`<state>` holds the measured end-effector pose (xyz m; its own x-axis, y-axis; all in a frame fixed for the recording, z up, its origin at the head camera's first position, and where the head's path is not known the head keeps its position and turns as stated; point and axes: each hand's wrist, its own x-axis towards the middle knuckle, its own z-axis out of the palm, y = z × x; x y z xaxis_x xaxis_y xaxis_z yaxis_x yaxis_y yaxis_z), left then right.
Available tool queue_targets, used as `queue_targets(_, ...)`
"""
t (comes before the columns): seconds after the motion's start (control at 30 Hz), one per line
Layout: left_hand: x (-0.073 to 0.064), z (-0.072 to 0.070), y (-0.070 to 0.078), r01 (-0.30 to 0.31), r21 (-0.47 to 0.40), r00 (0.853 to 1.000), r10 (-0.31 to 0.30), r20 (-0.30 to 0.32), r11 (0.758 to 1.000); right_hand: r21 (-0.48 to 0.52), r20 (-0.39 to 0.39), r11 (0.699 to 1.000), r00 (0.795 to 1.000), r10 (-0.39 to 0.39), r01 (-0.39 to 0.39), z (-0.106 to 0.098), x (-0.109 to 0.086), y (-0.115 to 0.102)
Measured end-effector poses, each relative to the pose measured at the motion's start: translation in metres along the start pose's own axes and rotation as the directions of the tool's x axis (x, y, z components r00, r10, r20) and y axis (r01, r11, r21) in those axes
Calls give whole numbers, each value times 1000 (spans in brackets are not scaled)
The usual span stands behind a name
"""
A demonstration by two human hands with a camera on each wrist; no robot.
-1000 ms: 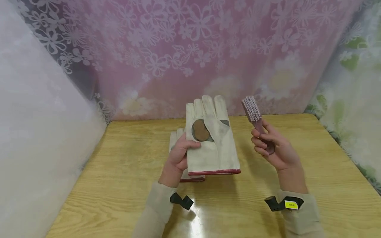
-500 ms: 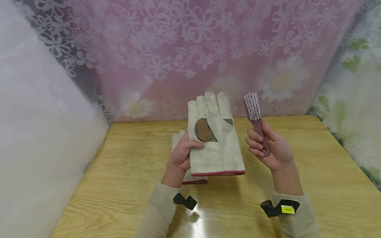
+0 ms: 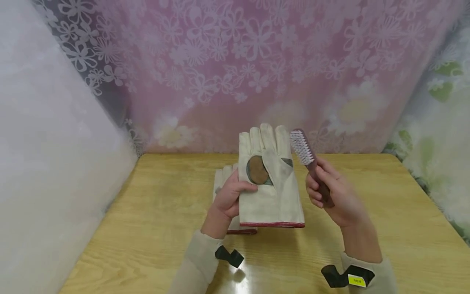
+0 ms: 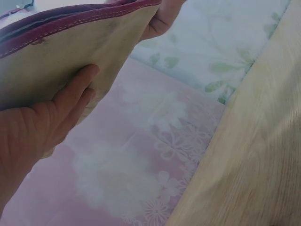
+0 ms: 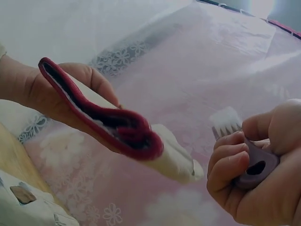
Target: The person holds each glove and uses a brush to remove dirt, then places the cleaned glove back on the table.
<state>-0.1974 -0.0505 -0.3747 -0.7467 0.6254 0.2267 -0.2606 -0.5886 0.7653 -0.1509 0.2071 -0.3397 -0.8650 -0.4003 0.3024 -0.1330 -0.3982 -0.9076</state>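
Observation:
My left hand [image 3: 229,197] grips a cream work glove [image 3: 262,204] by its left side, thumb across the palm side and the other fingers behind. The glove stands fingers-up, with a brown round patch and a red-trimmed cuff; the right wrist view looks into its cuff opening [image 5: 113,127]. In my right hand [image 3: 335,196] is a purple scrub brush [image 3: 312,167], gripped by its handle. Its white bristles [image 3: 302,148] face left, close beside the glove's fingers. From the left wrist, the fingers [image 4: 70,96] show pressed against the glove's back.
A second cream glove [image 3: 218,179] lies on the wooden table [image 3: 165,228], partly hidden behind the left hand and the held glove. A pink floral curtain [image 3: 220,81] hangs behind the table, with pale sheets at left [image 3: 55,143] and right [image 3: 440,134].
The brush has tilted left and come closer to the held glove, its bristles turning from facing the camera towards the glove. The left hand keeps its grip on the glove.

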Motion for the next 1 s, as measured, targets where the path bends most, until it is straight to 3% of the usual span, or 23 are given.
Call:
queue_targets(0.1,-2,-1,0,17,10,1000,-17,-7,1000,-175,-66,985,998,-10,-2,10,-1,1)
queue_targets(0.2,-3,0,0,21,12,1000,-20,-16,1000,-352,-132,936,991,-22,-26,20,-1,2)
queue_targets(0.33,-4,1,-2,22,15,1000,-22,-21,1000,-554,-183,830,983,-36,-73,30,-2,3)
queue_targets(0.47,-2,2,-5,24,23,1000,-24,-12,999,-688,-198,723,976,-97,-68,36,-3,5)
queue_targets(0.63,-4,4,-8,63,38,998,-63,-20,997,-771,-213,634,963,-164,-62,41,-5,12)
queue_targets(0.87,-1,5,-9,69,56,997,-68,-20,996,-823,-203,567,947,-247,-28,48,-4,16)
queue_targets(1.0,0,6,-11,84,71,996,-85,9,994,-863,-167,505,941,-294,4,51,-5,19)
